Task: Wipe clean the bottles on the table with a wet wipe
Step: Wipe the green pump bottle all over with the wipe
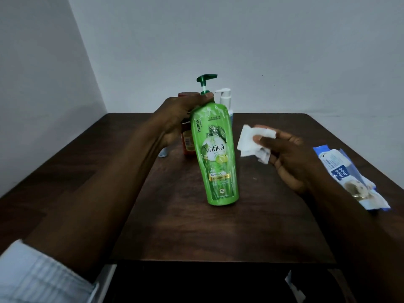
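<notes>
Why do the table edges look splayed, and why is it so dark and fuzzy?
Head view: the wide-angle lens splays the table outward toward the viewer; dim light leaves the foreground nearly black; the green bottle shows a soft sheen near its shoulder, its small print smeared; the wet wipe is brightest, slightly soft.

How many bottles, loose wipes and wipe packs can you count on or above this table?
Bottles: 3 (green bottle, red bottle, white pump bottle)
Loose wipes: 1 (wet wipe)
Packs: 1 (wipes pack)
Total: 5
A pale object by the red bottle is too hidden to classify.
</notes>
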Action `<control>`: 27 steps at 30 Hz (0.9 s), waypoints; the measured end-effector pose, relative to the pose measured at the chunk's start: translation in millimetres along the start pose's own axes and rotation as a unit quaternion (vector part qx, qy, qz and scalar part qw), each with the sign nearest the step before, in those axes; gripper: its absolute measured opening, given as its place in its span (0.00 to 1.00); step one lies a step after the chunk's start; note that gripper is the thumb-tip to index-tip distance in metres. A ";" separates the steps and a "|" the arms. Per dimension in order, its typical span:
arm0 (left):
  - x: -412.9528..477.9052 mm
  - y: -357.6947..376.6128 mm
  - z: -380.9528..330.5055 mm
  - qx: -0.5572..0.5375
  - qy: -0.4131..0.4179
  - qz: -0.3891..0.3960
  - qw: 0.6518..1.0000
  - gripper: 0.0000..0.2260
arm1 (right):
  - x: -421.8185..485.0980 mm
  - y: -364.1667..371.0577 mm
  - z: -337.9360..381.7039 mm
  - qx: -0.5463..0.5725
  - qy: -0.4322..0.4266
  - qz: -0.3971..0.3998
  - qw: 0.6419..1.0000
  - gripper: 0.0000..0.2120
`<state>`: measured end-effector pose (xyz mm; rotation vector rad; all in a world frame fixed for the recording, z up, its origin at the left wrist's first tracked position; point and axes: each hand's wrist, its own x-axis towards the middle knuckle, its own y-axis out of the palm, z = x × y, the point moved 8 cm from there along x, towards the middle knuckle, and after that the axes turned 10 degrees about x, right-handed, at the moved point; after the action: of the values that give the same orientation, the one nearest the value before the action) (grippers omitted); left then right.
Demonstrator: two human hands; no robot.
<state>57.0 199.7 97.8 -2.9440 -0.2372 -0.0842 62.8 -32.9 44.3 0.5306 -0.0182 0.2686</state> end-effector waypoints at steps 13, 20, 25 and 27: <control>-0.7 15.9 -1.6 -0.083 -0.004 0.046 0.995 0.04 | -13.8 92.4 58.5 -0.348 -0.485 0.026 0.802 0.09; -3.2 20.3 -5.0 -0.102 0.013 0.058 0.993 0.08 | -21.0 91.5 27.8 -0.434 -0.495 0.076 0.749 0.13; -3.9 24.6 -8.5 -0.095 0.025 0.071 0.993 0.06 | -11.4 90.8 41.2 -0.431 -0.500 0.084 0.747 0.10; -4.3 24.9 -9.0 -0.091 0.026 0.077 0.993 0.05 | -8.7 90.5 45.2 -0.428 -0.498 0.098 0.748 0.10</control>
<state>56.5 173.1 101.8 -3.1241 0.0052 -0.1694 33.5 17.2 127.5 -0.3167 -1.2084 0.1249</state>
